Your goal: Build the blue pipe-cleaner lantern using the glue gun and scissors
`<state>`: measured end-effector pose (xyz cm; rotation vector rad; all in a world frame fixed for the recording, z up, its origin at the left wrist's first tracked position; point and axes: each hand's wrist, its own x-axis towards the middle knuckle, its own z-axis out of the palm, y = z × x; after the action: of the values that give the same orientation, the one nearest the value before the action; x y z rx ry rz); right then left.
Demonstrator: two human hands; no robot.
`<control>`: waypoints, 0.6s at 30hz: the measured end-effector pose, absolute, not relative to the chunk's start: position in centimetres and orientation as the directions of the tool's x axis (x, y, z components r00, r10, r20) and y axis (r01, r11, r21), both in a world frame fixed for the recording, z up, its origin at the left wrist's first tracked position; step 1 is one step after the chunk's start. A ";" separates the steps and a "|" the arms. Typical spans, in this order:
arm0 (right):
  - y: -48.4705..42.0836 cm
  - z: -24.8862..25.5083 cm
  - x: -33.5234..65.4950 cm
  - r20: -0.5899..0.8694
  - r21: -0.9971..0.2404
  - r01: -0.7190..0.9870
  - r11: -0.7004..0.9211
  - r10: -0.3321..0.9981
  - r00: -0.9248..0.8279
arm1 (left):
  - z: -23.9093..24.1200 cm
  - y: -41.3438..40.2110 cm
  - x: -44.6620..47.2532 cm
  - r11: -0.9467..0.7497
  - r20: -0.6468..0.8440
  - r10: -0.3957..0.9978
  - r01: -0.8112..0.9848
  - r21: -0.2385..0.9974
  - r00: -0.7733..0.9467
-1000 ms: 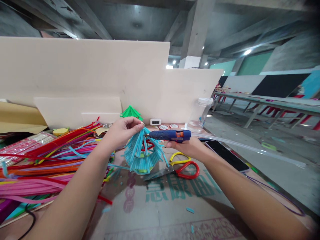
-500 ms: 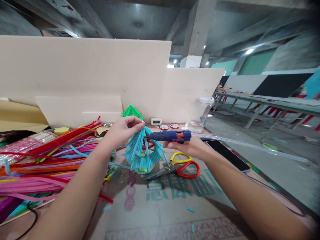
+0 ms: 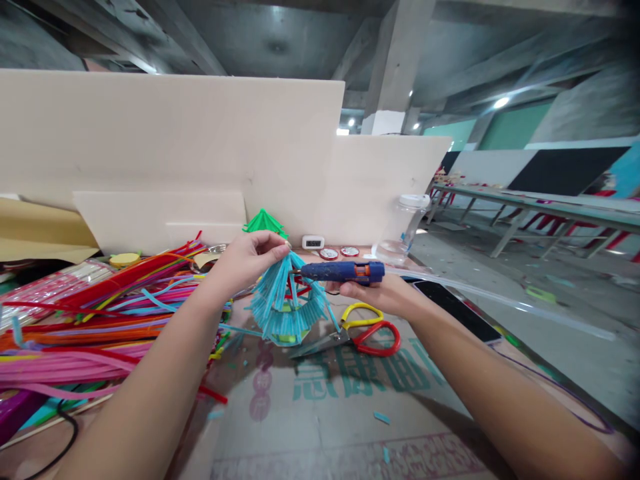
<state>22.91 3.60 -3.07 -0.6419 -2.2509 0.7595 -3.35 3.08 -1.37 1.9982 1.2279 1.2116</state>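
A light-blue model pavilion [image 3: 287, 313], its tiered roof built of pipe-cleaner strips, stands on the printed cardboard. My left hand [image 3: 255, 257] pinches the peak of its roof between thumb and fingers. In my right hand [image 3: 373, 290] is a dark blue hot glue gun [image 3: 345, 271], a long clear glue stick [image 3: 500, 300] trailing from its back. The gun points left, its nozzle at the roof's right side; whether it touches cannot be made out. Scissors [image 3: 370, 333] with one yellow and one red handle lie beside the model, their blades partly beneath its edge.
Bundles of coloured pipe cleaners [image 3: 90, 340] cover the left. Behind stand a green roofed model [image 3: 264, 221], a small digital clock [image 3: 313, 243] and a clear plastic bottle [image 3: 400, 230] before a pale board [image 3: 170, 140]. A phone [image 3: 455, 310] rests near the right table edge.
The glue gun and right hand sit very slightly farther right. My left hand keeps its pinch on the roof peak; otherwise the scene looks the same.
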 end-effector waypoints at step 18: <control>3.8 -3.6 22.6 0.438 -0.704 0.211 0.678 0.649 -0.622 | -1.2 2.9 -3.3 -0.461 0.424 0.886 0.468 0.754 0.190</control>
<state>22.59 3.78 -3.57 -0.6582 -2.1871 0.8023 -3.27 2.87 -1.18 2.0097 1.2634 1.2014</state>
